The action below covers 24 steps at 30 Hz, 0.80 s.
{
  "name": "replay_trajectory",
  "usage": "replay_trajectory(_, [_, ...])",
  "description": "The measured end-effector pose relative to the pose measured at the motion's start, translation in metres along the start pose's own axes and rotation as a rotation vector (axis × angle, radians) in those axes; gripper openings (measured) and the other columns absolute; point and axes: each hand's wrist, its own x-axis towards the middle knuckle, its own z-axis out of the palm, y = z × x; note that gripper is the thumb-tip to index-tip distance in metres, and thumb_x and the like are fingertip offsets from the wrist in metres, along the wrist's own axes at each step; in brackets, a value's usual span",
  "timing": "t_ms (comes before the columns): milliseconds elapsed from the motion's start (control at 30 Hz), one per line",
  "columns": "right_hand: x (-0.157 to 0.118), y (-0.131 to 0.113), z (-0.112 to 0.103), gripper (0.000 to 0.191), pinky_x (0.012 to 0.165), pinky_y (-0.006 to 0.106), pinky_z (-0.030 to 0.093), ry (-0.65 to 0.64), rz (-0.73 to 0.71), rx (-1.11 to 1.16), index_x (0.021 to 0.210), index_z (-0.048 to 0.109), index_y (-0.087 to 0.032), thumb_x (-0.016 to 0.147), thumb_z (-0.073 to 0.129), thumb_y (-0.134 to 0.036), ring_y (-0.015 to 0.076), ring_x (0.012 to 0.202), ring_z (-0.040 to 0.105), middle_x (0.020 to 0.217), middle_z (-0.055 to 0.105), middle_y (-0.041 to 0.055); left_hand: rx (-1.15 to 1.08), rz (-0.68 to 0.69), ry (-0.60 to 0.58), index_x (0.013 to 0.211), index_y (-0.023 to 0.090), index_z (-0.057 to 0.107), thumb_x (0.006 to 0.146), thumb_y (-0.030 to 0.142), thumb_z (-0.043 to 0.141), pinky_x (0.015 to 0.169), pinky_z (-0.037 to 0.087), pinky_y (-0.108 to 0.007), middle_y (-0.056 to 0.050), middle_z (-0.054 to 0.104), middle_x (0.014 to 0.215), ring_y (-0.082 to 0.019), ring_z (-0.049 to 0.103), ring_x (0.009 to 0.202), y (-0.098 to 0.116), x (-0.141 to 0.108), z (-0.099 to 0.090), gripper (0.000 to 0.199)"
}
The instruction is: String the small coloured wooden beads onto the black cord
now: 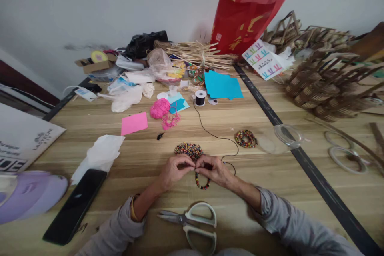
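Observation:
My left hand [175, 173] and my right hand [215, 169] meet over the table, each with thumb and forefinger pinched together. A short string of multicoloured beads [203, 186] hangs in a loop below my right fingertips. What my left fingertips hold is too small to make out. Just beyond the hands lies a pile of multicoloured bead strings [189, 150]. Thin black cord [216, 137] runs from a spool [200, 98] toward my right hand, which hides part of it. White-handled scissors [187, 220] lie nearer me, blades pointing left.
A coiled bead string [246, 139] and a clear ring-shaped roll [288, 135] sit to the right. On the left are a black phone [75, 208] and white paper [99, 154]. Pink yarn [160, 108], blue sheets [223, 85], woven baskets [318, 84] and a red bag [243, 16] stand farther back.

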Motion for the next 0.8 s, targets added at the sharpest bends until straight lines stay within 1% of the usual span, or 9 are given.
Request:
replay_trajectory(100, [0.0004, -0.0005, -0.0001, 0.016, 0.055, 0.02, 0.038, -0.007, -0.002, -0.004, 0.078, 0.062, -0.015, 0.082, 0.062, -0.03, 0.0108, 0.059, 0.049, 0.064, 0.056, -0.0006, -0.026, -0.018, -0.006, 0.073, 0.012, 0.07, 0.072, 0.018, 0.067, 0.065, 0.049, -0.025, -0.008, 0.069, 0.073, -0.016, 0.063, 0.07, 0.0013, 0.0001, -0.0003, 0.006])
replay_trajectory(267, [0.0006, -0.0007, -0.0001, 0.018, 0.056, 0.021, 0.039, -0.013, -0.023, -0.026, 0.077, 0.062, -0.015, 0.082, 0.061, -0.033, 0.0118, 0.062, 0.051, 0.066, 0.058, 0.0006, -0.085, -0.121, -0.022, 0.073, 0.013, 0.07, 0.069, 0.018, 0.068, 0.065, 0.05, -0.024, -0.006, 0.07, 0.073, -0.015, 0.063, 0.069, 0.0019, -0.0017, 0.0005, 0.006])
replay_trajectory(400, [-0.0004, 0.0002, 0.0005, 0.019, 0.054, 0.02, 0.039, -0.016, -0.017, -0.026, 0.077, 0.06, -0.015, 0.081, 0.062, -0.033, 0.0109, 0.061, 0.049, 0.066, 0.057, 0.0, -0.123, -0.186, -0.029, 0.071, 0.012, 0.069, 0.068, 0.017, 0.069, 0.066, 0.05, -0.023, -0.005, 0.069, 0.07, -0.015, 0.063, 0.068, 0.002, -0.0025, 0.0012, 0.006])
replay_trajectory(633, [-0.001, -0.0002, 0.0017, 0.021, 0.052, 0.019, 0.038, -0.008, 0.003, 0.003, 0.077, 0.058, -0.015, 0.08, 0.064, -0.035, 0.0093, 0.057, 0.046, 0.065, 0.054, -0.0016, -0.173, -0.232, -0.033, 0.069, 0.012, 0.068, 0.066, 0.019, 0.07, 0.066, 0.05, -0.024, -0.005, 0.069, 0.069, -0.014, 0.063, 0.066, 0.0016, -0.0018, 0.002, 0.008])
replay_trajectory(800, [-0.0011, 0.0, 0.0026, 0.022, 0.052, 0.019, 0.038, -0.006, 0.007, 0.036, 0.078, 0.057, -0.015, 0.08, 0.064, -0.036, 0.0088, 0.057, 0.046, 0.064, 0.053, -0.0021, -0.184, -0.239, -0.057, 0.068, 0.011, 0.067, 0.066, 0.02, 0.07, 0.065, 0.048, -0.023, -0.005, 0.068, 0.068, -0.014, 0.062, 0.065, 0.0012, -0.0017, 0.0007, 0.009])
